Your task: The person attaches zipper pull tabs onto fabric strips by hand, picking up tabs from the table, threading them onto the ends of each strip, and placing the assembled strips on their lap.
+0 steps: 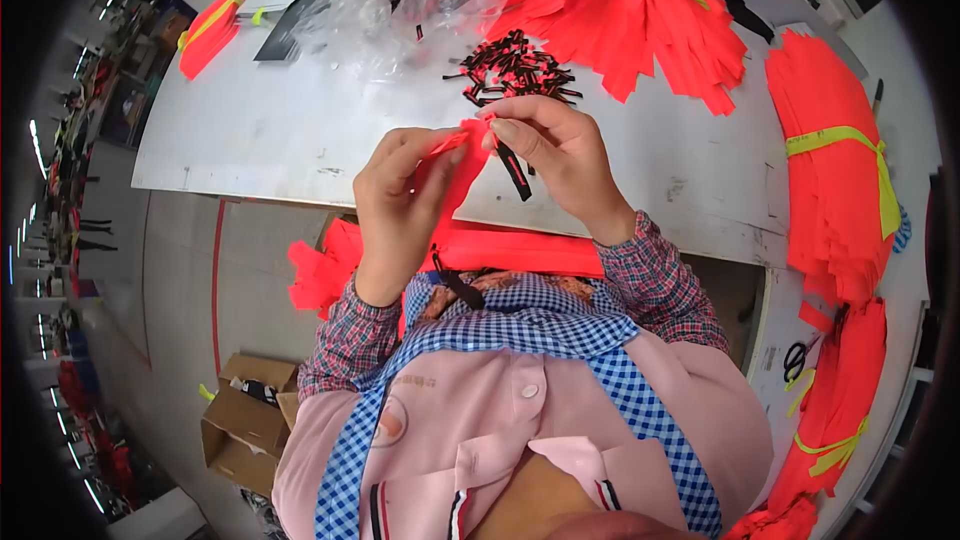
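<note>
My left hand (400, 195) pinches a bright red-orange fabric strip (463, 180) above the table's front edge. Close beside it, my right hand (560, 155) has thumb and forefinger closed on a small black zipper pull (514, 172) with red on it, which hangs down below the fingers. The strip's upper end meets the fingertips of my right hand; whether the pull is joined to it cannot be made out. Just beyond both hands lies a pile of black and red pulls (515, 68). More red-orange fabric (530, 250) rests across my lap.
Clear plastic bags (400, 15) lie at the back of the white table (270, 140). Tied red-orange bundles stand at the back (630, 15), back left (212, 32) and right (835, 170). Black scissors (795, 360) are at the lower right. A cardboard box (245, 420) sits lower left.
</note>
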Demonstrator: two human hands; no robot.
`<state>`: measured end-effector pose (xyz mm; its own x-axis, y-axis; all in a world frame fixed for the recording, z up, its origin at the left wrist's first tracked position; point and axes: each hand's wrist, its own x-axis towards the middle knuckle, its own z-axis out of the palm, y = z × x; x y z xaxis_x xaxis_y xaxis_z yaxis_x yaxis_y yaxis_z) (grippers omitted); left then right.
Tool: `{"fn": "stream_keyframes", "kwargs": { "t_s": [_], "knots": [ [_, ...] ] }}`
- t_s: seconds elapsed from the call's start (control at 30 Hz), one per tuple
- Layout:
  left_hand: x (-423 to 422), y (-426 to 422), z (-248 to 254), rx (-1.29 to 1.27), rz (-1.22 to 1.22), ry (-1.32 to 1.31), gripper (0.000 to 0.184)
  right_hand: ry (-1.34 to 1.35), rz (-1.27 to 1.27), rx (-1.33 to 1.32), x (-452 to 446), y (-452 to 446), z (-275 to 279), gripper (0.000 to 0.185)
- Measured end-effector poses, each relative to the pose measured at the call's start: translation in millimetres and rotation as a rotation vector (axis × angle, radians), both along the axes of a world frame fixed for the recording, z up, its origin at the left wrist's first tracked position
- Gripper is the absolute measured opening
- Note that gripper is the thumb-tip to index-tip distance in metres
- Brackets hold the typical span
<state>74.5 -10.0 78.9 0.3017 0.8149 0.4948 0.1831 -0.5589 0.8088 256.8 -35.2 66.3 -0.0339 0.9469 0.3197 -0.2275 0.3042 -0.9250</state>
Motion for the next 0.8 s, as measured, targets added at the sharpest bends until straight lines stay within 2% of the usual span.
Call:
{"fn": "stream_keyframes", "kwargs": {
  "t_s": [0.07, 0.2, 0.5, 0.6, 0.8],
  "knots": [
    [1.5, -4.4, 2.0, -0.016, -0.005, -0.002, 0.02, -0.083, -0.111, 0.059, -5.8, -5.6, 1.2, 0.026],
    [1.2, -8.2, 0.0, 0.01, -0.013, -0.016, 0.02, -0.177, -0.151, 0.096, -11.3, -6.8, -3.4, 0.023],
    [3.2, -10.1, 3.5, 0.013, -0.01, -0.001, 0.02, -0.13, -0.164, 0.109, -15.8, -12.6, -1.9, 0.021],
    [3.3, -11.4, 5.1, -0.021, -0.013, -0.006, 0.018, -0.217, -0.18, 0.159, -13.8, -12.2, -5.2, 0.02],
    [2.4, -11.2, 5.7, -0.361, -0.177, -0.254, 0.022, 0.044, -0.248, 0.035, -24.5, -14.8, -3.3, 0.018]
  ]
}}
